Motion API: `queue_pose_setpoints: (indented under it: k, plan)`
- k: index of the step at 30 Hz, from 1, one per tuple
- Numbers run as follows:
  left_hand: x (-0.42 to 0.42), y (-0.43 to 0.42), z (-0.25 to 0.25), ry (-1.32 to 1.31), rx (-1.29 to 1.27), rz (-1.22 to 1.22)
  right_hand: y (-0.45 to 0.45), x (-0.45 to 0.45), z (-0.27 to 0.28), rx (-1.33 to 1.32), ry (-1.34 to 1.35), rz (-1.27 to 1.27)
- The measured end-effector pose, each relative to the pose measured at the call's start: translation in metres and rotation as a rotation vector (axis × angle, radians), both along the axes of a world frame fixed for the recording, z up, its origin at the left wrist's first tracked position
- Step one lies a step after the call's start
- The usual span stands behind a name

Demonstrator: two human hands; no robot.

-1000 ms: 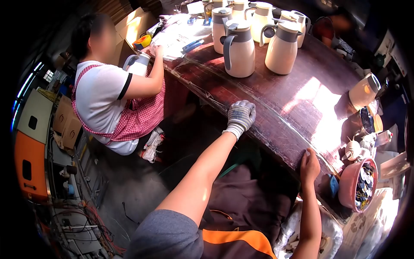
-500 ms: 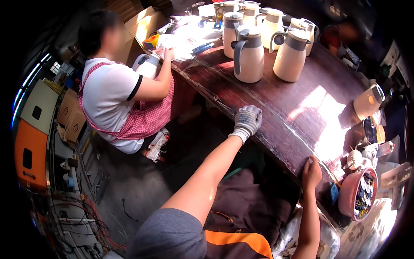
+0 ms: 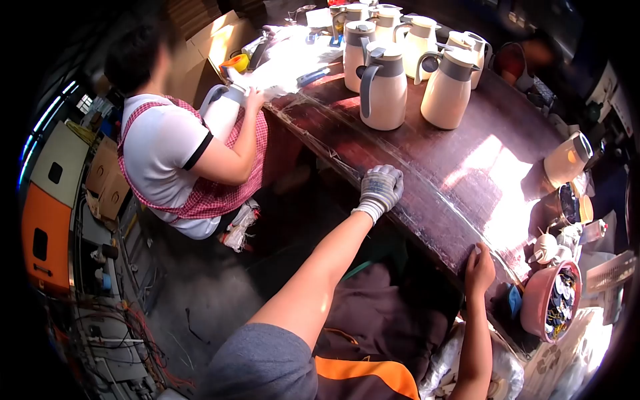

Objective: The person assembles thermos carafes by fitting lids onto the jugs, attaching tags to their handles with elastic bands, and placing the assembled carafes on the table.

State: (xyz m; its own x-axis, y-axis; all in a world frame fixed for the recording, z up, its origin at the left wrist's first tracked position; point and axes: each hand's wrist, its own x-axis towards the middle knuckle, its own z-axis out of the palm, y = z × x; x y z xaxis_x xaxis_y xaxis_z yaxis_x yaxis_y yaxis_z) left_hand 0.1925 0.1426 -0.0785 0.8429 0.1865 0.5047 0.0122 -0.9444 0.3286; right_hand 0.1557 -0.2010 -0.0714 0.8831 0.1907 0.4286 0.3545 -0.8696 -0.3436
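Observation:
My left hand point(image 3: 382, 187), in a striped knit glove, rests as a fist on the near edge of the dark wooden table point(image 3: 407, 157). My bare right hand point(image 3: 480, 270) lies at the same edge further right, its fingers curled in; whether they hold anything is hidden. Beyond my left hand stand several cream thermos jugs with grey collars and handles, the nearest being one thermos jug point(image 3: 385, 97) and another thermos jug point(image 3: 445, 100). A separate thermos jug point(image 3: 567, 160) stands at the right side. Neither hand touches a jug.
On the left a seated co-worker point(image 3: 170, 147) in a checked apron holds a thermos jug point(image 3: 223, 113). A pink basin point(image 3: 539, 303) of small dark parts stands by my right hand. A blue-grey tool point(image 3: 312, 77) and white plastic bags lie at the far left of the table.
The co-worker has leaned left and brought the jug lower and closer to the body. My hands have stayed in place; the view has shifted slightly.

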Motion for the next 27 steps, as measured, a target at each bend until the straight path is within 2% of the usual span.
queue_pose_setpoints:
  k: [3, 6, 13, 27]
  plan:
    - [-0.004, -0.001, 0.007, 0.024, -0.024, 0.014, 0.002, -0.003, 0.002, 0.027, -0.043, 0.02]
    - [-0.006, 0.002, 0.007, 0.031, -0.037, 0.012, 0.003, -0.003, 0.004, 0.017, 0.078, -0.05]
    - [-0.004, -0.002, 0.006, 0.005, -0.036, 0.009, 0.0, 0.0, -0.005, -0.012, -0.035, -0.025]
    - [-0.002, 0.001, 0.005, -0.067, -0.072, -0.034, 0.001, 0.003, -0.004, 0.08, 0.043, 0.003]
